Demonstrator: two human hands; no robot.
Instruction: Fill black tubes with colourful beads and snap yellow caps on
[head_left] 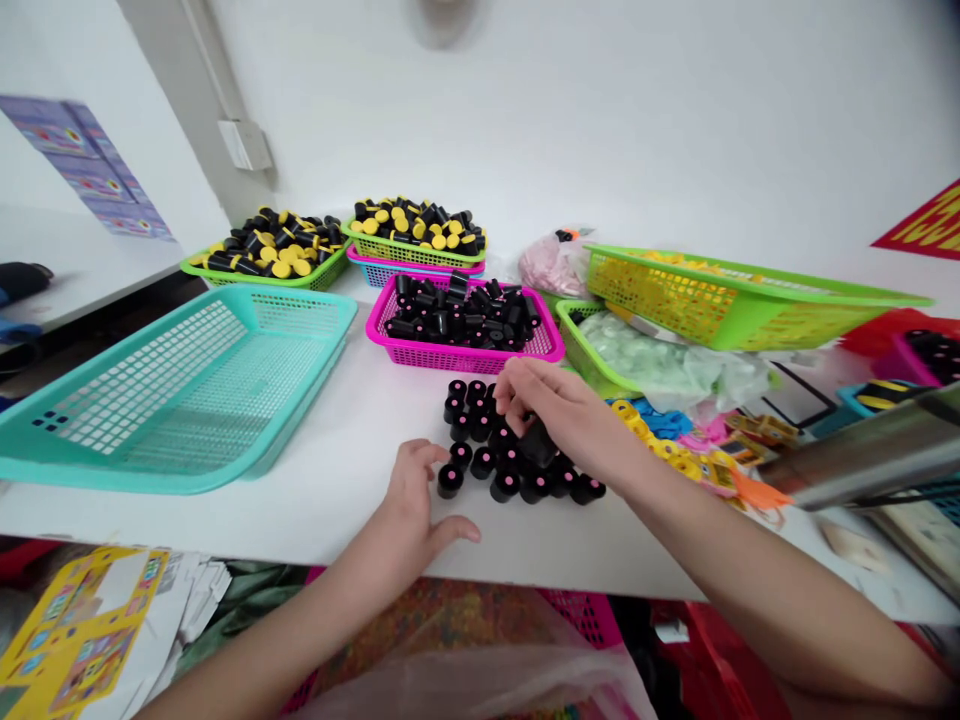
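Several small black cylinders with pink tops [504, 462] stand upright in a cluster on the white table [337, 480]. My right hand [559, 410] reaches over the cluster, fingers curled round one black cylinder. My left hand [416, 505] rests on the table at the cluster's left edge, its fingers bent and touching the nearest cylinder [449, 480]. Just behind the cluster, a pink basket [465, 352] holds more black cylinders lying loose.
A large empty teal basket [187, 390] sits at left. Two green baskets [274, 255] of black-and-yellow pieces stand at the back. At right, green baskets [720, 300], plastic bags and yellow and blue bits crowd the table. A metal bar [862, 455] juts in from the right.
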